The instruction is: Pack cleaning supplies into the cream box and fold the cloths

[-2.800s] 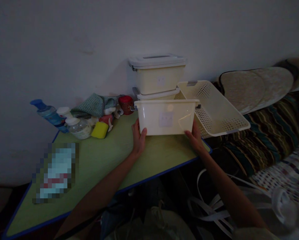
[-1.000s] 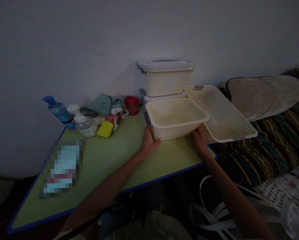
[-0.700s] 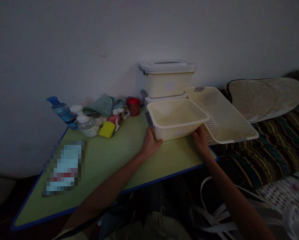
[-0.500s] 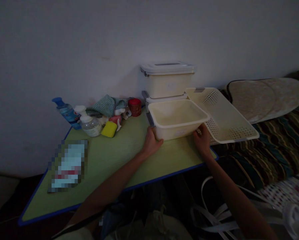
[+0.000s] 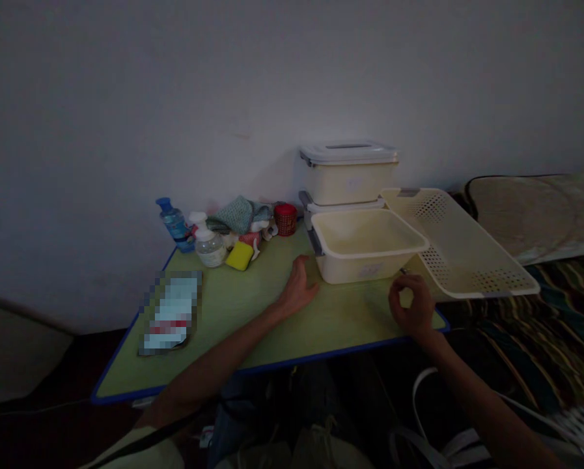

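An open cream plastic tub [image 5: 370,264] stands on the green table [image 5: 252,312], in front of two stacked lidded tubs [image 5: 347,176]. My left hand [image 5: 299,290] lies open and flat on the table, just left of the tub's near corner. A little off the tub's right near corner, my right hand [image 5: 411,306] hovers above the table edge with its fingers loosely curled and nothing in them. Neither hand touches the tub.
A perforated cream basket [image 5: 462,251] leans off the table's right side. At the back left are a blue bottle [image 5: 174,221], a pump bottle [image 5: 208,246], a yellow sponge [image 5: 239,256], a green cloth [image 5: 237,213] and a red cup [image 5: 286,219]. A flat packet [image 5: 170,312] lies near left. A striped bed [image 5: 540,319] is on the right.
The tub was tipped down from on edge to flat on the table. Both hands then let go of it and drew back. The camera pulled away and to the left.
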The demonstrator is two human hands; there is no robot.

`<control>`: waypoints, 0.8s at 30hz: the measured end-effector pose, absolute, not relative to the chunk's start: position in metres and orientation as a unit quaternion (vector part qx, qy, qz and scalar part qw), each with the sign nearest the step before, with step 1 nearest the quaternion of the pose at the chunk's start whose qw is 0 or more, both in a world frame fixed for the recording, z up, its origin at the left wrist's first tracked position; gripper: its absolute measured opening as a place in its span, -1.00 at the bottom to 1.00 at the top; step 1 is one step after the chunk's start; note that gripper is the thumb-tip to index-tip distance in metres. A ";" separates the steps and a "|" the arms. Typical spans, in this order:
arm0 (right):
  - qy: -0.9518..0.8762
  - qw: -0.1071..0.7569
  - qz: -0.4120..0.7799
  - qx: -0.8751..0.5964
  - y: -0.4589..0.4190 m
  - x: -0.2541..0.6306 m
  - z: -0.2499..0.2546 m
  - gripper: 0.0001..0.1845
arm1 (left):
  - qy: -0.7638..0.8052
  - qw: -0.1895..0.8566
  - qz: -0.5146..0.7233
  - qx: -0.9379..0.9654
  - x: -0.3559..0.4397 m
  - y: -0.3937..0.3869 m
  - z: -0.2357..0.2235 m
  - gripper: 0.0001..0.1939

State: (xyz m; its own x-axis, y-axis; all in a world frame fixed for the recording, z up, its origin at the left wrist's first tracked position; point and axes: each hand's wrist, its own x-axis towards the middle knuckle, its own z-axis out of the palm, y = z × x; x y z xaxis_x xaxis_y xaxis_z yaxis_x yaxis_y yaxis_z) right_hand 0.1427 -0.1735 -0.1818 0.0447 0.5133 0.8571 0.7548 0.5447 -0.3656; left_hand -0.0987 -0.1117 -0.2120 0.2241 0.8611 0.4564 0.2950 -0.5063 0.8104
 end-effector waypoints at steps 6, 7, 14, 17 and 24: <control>-0.885 0.371 -0.091 -0.265 -0.181 0.083 -0.166 -0.69 | 0.437 0.161 0.477 0.746 -0.147 -0.111 -0.191 -0.40; -0.900 0.350 -0.077 -0.246 -0.179 0.071 -0.163 -0.68 | 0.442 0.135 0.479 0.746 -0.153 -0.109 -0.188 -0.40; -0.915 0.310 0.066 -0.251 -0.146 -0.007 -0.164 -0.74 | 0.502 0.021 0.498 0.707 -0.201 -0.079 -0.174 -0.36; -0.873 0.340 0.163 -0.308 -0.120 -0.033 -0.170 -0.75 | 0.522 0.009 0.519 0.677 -0.218 -0.063 -0.172 -0.37; -0.854 0.340 0.205 -0.336 -0.074 -0.077 -0.190 -0.74 | 0.547 0.068 0.519 0.654 -0.232 -0.036 -0.179 -0.23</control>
